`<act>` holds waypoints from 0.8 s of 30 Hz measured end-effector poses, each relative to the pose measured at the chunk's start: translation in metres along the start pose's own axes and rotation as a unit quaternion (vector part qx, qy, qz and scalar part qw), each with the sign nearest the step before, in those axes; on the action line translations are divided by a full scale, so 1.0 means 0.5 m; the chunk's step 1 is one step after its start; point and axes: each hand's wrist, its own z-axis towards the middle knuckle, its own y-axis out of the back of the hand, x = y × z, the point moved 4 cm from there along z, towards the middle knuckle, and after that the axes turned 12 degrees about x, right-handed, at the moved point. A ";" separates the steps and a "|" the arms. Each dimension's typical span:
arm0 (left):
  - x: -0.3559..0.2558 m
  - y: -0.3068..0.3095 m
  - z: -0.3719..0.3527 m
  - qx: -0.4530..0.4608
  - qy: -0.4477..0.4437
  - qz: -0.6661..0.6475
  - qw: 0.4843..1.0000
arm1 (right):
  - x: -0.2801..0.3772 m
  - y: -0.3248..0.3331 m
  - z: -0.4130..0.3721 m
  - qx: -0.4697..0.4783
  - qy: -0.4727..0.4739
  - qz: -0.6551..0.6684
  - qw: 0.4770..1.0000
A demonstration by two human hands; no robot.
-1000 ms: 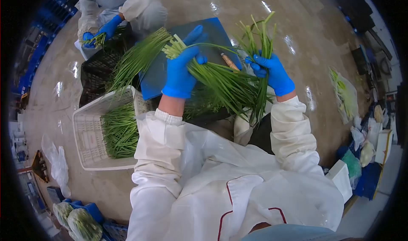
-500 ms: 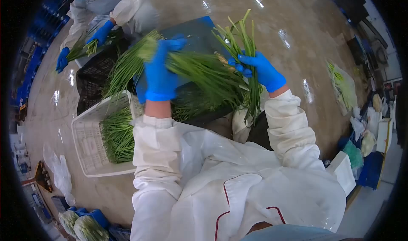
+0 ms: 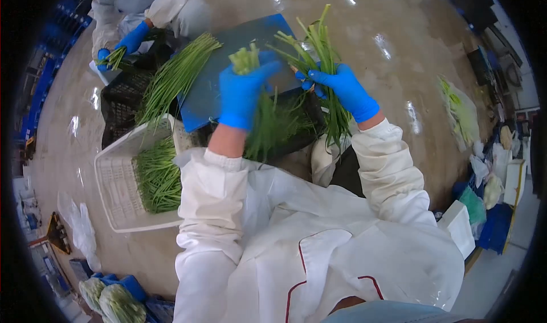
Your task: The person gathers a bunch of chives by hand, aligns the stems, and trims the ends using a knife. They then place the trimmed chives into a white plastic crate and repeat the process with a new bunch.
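My left hand (image 3: 244, 92), in a blue glove, is closed round a bunch of thin green chive-like stalks (image 3: 245, 59). Their pale, even ends stick up above the fist, and the blurred green tails hang below it. In my right hand (image 3: 346, 92), also gloved in blue, is a looser bunch of broader green leafy stalks (image 3: 320, 38), with leaves drooping under the wrist. Both hands are over the near side of a blue cutting board (image 3: 228, 43). Along the board's left edge lies a pile of long green stalks (image 3: 181, 75).
A white crate (image 3: 117, 227) with green stalks (image 3: 156, 177) stands at left. Black crates (image 3: 117, 115) are beside and below the board. Across from me, a person's gloved hands (image 3: 134, 37) hold stalks. Bagged greens (image 3: 456, 109) lie on the floor at right.
My left hand has moved right, away from the pile, and its bunch has swung from sideways to hanging down. The right hand stays nearly in place. The other person's hands have come closer together.
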 end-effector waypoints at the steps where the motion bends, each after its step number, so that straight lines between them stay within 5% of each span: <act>1: 0.005 -0.009 -0.002 0.014 0.006 -0.012 1.000 | 0.000 -0.016 0.001 0.012 0.003 0.000 1.000; 6: 0.004 -0.010 -0.002 0.036 0.020 -0.068 0.997 | 0.001 -0.034 0.003 0.022 0.017 0.018 0.999; 10: -0.010 0.038 0.009 -0.044 -0.032 -0.059 0.997 | 0.008 0.025 -0.008 -0.008 -0.030 -0.024 0.999; 13: -0.044 0.109 0.018 -0.098 -0.085 -0.084 0.988 | -0.004 0.146 -0.022 -0.141 -0.041 -0.095 0.985; 18: -0.048 0.130 0.013 -0.119 -0.076 -0.014 0.990 | -0.028 0.255 -0.050 -0.292 0.045 0.074 0.952; 24: 0.031 0.017 0.001 -0.018 0.033 -0.012 0.999 | 0.029 0.003 -0.007 -0.073 0.037 0.001 0.997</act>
